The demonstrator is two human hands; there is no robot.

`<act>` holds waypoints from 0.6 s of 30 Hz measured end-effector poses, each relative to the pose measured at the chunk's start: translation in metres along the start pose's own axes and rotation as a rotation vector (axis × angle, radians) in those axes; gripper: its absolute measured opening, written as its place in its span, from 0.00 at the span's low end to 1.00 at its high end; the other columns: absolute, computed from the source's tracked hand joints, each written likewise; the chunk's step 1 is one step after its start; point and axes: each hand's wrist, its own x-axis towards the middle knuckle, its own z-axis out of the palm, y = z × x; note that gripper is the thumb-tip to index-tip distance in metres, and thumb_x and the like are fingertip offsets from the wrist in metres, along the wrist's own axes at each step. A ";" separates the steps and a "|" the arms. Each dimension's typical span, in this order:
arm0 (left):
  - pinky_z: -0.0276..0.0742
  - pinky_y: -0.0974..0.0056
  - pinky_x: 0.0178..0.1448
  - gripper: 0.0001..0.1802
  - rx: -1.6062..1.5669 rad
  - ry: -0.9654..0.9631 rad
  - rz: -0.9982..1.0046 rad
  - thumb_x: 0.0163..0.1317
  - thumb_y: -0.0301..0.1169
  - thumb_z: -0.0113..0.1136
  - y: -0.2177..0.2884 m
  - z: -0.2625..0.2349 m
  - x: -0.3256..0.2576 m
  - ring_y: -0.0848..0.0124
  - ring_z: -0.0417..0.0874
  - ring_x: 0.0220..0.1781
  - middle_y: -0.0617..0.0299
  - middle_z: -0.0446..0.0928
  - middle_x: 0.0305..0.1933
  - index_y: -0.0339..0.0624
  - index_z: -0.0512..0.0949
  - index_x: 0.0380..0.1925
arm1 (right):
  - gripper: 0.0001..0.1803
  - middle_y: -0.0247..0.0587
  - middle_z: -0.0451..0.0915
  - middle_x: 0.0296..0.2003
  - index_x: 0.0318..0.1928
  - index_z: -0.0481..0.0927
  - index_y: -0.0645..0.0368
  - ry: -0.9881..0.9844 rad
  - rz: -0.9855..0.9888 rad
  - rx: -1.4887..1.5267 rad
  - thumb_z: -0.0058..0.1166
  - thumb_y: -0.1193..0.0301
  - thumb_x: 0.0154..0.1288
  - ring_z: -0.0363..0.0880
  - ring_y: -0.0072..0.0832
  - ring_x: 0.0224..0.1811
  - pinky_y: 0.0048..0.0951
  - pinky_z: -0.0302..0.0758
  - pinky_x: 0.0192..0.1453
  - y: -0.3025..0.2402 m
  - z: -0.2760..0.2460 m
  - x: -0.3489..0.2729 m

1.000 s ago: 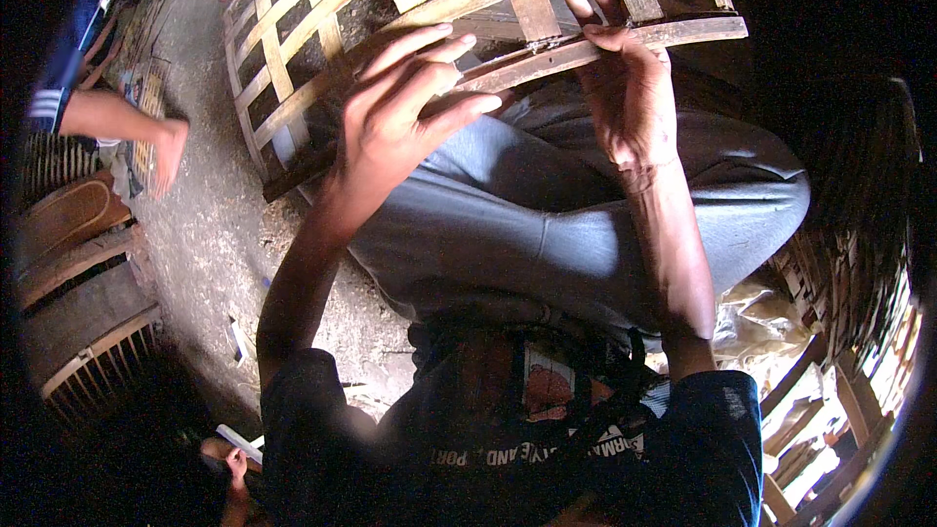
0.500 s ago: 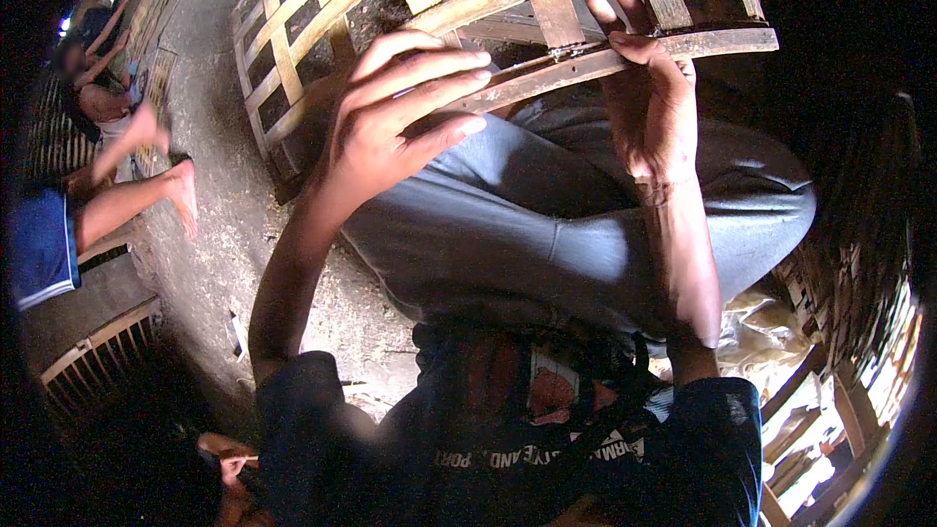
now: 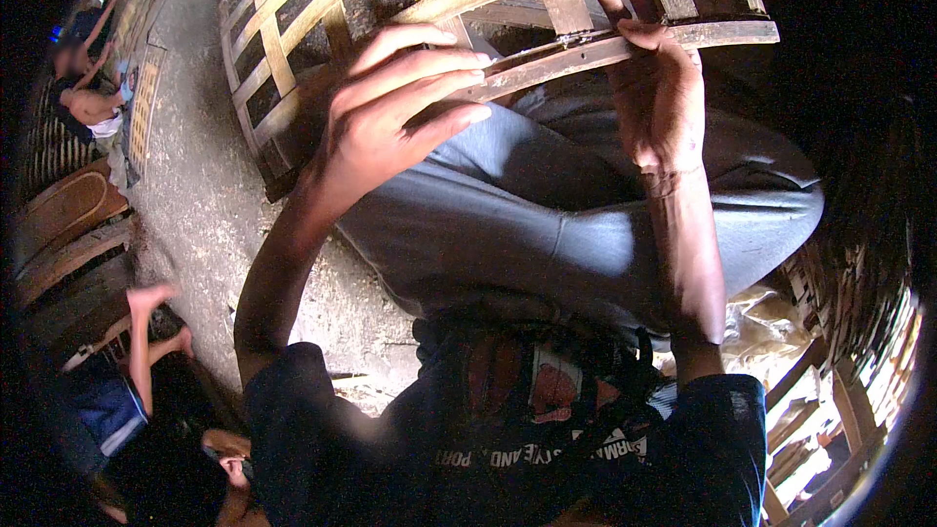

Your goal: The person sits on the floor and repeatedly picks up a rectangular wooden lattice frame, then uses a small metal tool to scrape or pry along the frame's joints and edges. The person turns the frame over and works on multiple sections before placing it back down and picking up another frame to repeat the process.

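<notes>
A curved, open-weave bamboo lattice [image 3: 561,5] spans the top of the view, with a split bamboo rim [image 3: 556,72] along its near edge. Dark binding [image 3: 576,38] shows where a slat meets this rim. On the right, my right hand [image 3: 664,112] grips the rim, thumb pressed on its face and other fingers up behind the lattice. My left hand [image 3: 386,132] lies over the rim's left part with fingers stretched out and thumb apart. It covers that stretch of rim. Beneath the lattice are my crossed legs in grey trousers [image 3: 488,220].
Bare concrete floor [image 3: 200,166] stretches to the left. One person sits far left [image 3: 93,102]; another's bare legs [image 3: 144,332] show lower left. A further hand [image 3: 234,468] is near my left sleeve. Bamboo slats [image 3: 849,410] and clear plastic [image 3: 766,332] lie right.
The person with bare legs has moved down toward the lower left, uncovering curved wooden pieces behind. The lattice's left side has shifted slightly left and up. My hands keep nearly the same pose.
</notes>
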 end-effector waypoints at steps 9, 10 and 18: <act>0.79 0.58 0.57 0.15 0.068 0.041 -0.008 0.45 0.29 0.79 0.003 -0.004 -0.002 0.59 0.82 0.52 0.58 0.86 0.45 0.36 0.85 0.33 | 0.32 0.40 0.73 0.67 0.69 0.67 0.63 -0.060 -0.049 -0.023 0.51 0.75 0.62 0.71 0.33 0.70 0.43 0.59 0.78 0.003 -0.004 0.003; 0.79 0.58 0.57 0.15 0.075 0.045 -0.015 0.45 0.29 0.80 0.003 -0.004 -0.003 0.59 0.82 0.52 0.58 0.86 0.45 0.37 0.85 0.33 | 0.32 0.40 0.73 0.67 0.69 0.68 0.63 -0.061 -0.050 -0.021 0.51 0.75 0.62 0.71 0.33 0.70 0.43 0.59 0.78 0.004 -0.003 0.003; 0.81 0.57 0.55 0.17 0.147 0.084 -0.001 0.41 0.29 0.82 0.006 -0.006 -0.011 0.57 0.83 0.51 0.55 0.85 0.43 0.35 0.83 0.29 | 0.32 0.41 0.73 0.67 0.69 0.68 0.63 -0.030 -0.036 -0.031 0.52 0.75 0.62 0.70 0.32 0.71 0.43 0.58 0.78 0.002 -0.001 0.002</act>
